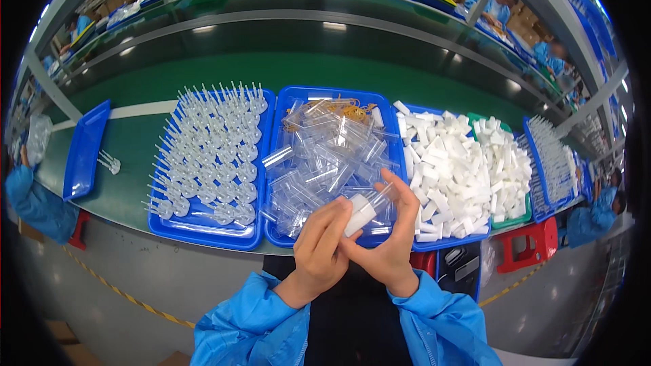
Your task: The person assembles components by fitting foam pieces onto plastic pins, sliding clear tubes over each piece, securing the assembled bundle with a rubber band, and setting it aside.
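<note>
Between left hand (321, 248) and right hand (388, 249) sits a white block (361, 216).

A red stool (544, 236) stands on grey floor (180, 268).

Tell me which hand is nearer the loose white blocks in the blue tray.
Right. The right hand is just left of the white blocks; the left hand is farther left, on the far side of the right hand from them.

green bench (224, 71) bearing blue trays (87, 156)
</note>
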`<state>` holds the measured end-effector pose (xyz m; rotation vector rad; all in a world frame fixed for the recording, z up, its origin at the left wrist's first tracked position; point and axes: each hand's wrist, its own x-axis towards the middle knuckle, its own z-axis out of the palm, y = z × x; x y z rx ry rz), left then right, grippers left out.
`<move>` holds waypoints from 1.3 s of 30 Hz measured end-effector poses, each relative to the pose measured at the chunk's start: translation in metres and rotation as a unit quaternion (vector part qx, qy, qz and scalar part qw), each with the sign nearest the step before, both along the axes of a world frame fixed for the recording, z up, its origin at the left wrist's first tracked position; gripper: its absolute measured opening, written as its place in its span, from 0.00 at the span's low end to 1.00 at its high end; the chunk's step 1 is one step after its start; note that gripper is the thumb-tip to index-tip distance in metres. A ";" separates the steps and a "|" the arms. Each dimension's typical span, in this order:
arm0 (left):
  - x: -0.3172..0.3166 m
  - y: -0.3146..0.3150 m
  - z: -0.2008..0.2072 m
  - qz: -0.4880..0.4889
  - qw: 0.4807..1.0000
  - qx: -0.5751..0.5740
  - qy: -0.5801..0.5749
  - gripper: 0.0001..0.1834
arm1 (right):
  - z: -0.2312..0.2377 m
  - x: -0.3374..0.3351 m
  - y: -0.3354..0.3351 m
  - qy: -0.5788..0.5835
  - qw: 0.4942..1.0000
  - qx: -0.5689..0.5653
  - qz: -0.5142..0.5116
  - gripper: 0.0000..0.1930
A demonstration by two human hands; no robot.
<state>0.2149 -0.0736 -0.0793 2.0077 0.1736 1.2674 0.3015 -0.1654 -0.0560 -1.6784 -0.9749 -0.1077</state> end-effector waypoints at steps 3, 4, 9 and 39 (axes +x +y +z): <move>0.000 -0.004 -0.003 0.016 1.000 0.000 -0.008 0.29 | 0.001 0.003 0.001 -0.072 0.997 -0.015 -0.011 0.46; 0.000 -0.005 -0.004 0.015 1.000 -0.021 -0.017 0.30 | -0.005 0.003 0.002 -0.082 0.996 0.012 -0.014 0.43; 0.000 -0.006 -0.007 0.026 0.999 -0.008 -0.036 0.31 | -0.003 -0.002 0.002 -0.169 0.984 0.007 -0.054 0.40; -0.020 0.021 0.011 -0.429 0.661 -0.612 0.064 0.28 | 0.021 0.012 0.012 0.401 0.886 0.058 0.224 0.29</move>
